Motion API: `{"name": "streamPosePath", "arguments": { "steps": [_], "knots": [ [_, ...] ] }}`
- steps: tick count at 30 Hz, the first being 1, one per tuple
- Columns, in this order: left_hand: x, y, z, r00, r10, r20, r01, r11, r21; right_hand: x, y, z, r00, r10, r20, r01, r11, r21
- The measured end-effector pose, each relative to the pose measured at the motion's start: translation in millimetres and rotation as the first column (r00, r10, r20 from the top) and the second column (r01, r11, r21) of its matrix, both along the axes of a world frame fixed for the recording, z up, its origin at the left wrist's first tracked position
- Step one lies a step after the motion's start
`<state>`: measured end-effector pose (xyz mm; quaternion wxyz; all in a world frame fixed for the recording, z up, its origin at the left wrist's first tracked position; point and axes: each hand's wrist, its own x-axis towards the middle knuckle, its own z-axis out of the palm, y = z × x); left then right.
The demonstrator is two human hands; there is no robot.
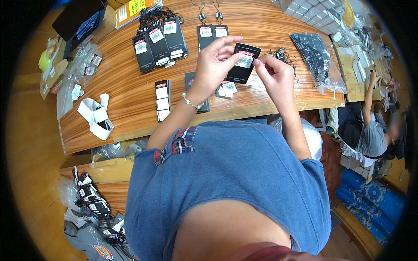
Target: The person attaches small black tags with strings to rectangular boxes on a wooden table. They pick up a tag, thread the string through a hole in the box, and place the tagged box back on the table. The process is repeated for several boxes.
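Note:
A black hang tag [240, 77] with a red-and-white barcode sticker is held up over the table. My left hand [213, 65] grips it by the left edge, thumb on the front. At its right edge, next to the sticker, the thumb and forefinger of my right hand [276, 76] pinch together. Below the held tag lie white-labelled cards [227, 89], and a dark stack of cards [190, 79] is partly hidden by my left wrist. A narrow black strip with white labels [163, 102] lies left of my left forearm. Two corded tags [212, 31] lie beyond the hands.
Piles of stickered tags [157, 43] with black cords lie at the far left. Loose cords [285, 56] and a plastic bag of black cords [315, 56] are on the right. A white ribbon coil [96, 117] sits near the left edge. Another person [375, 135] is at far right.

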<state>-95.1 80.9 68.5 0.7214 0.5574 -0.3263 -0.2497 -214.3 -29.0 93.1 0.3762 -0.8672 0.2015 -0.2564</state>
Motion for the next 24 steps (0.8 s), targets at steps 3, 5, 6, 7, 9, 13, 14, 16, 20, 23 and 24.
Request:
{"name": "streamPosePath", "arguments": {
  "steps": [3, 5, 6, 7, 9, 13, 14, 16, 20, 23, 24],
  "knots": [
    [-5, 0, 2, 0.995, 0.06, 0.079, -0.06, 0.998, -0.002, 3, 3, -3, 1.0, -0.016, 0.014, 0.017, 0.997, -0.076],
    [-6, 0, 1, 0.988, 0.095, 0.123, -0.095, 0.995, -0.006, 5, 3, -1, 1.0, -0.007, 0.017, 0.01, 0.989, -0.146],
    [-6, 0, 1, 0.987, 0.097, 0.127, -0.096, 0.995, -0.011, 7, 2, -3, 0.999, 0.001, 0.051, 0.007, 0.987, -0.159],
    [-5, -1, 0, 0.986, 0.099, 0.131, -0.098, 0.995, -0.015, 9, 1, -5, 0.996, 0.01, 0.084, 0.005, 0.985, -0.172],
    [-5, -2, 1, 0.99, 0.091, 0.105, -0.089, 0.996, -0.027, 12, 2, -5, 0.995, 0.005, 0.1, 0.011, 0.988, -0.154],
    [-8, -3, 4, 0.996, 0.066, 0.068, -0.065, 0.998, -0.023, 15, 3, -5, 0.995, -0.009, 0.104, 0.022, 0.991, -0.133],
    [-8, -4, 2, 0.996, 0.07, 0.063, -0.069, 0.997, -0.027, 16, 4, -6, 0.993, -0.011, 0.121, 0.029, 0.989, -0.147],
    [-8, -6, -2, 0.995, 0.079, 0.053, -0.077, 0.996, -0.034, 17, 4, -9, 0.988, -0.016, 0.155, 0.043, 0.983, -0.176],
    [-7, -5, 0, 0.996, 0.046, 0.07, -0.047, 0.999, 0.007, 18, 4, -12, 0.982, -0.039, 0.183, 0.066, 0.988, -0.14],
    [-7, -6, 0, 0.997, 0.052, 0.063, -0.052, 0.999, -0.003, 19, 4, -14, 0.979, -0.048, 0.199, 0.072, 0.991, -0.116],
    [-7, -6, -1, 0.997, 0.057, 0.058, -0.056, 0.998, -0.014, 20, 4, -15, 0.977, -0.05, 0.206, 0.075, 0.99, -0.116]
  ]
}}
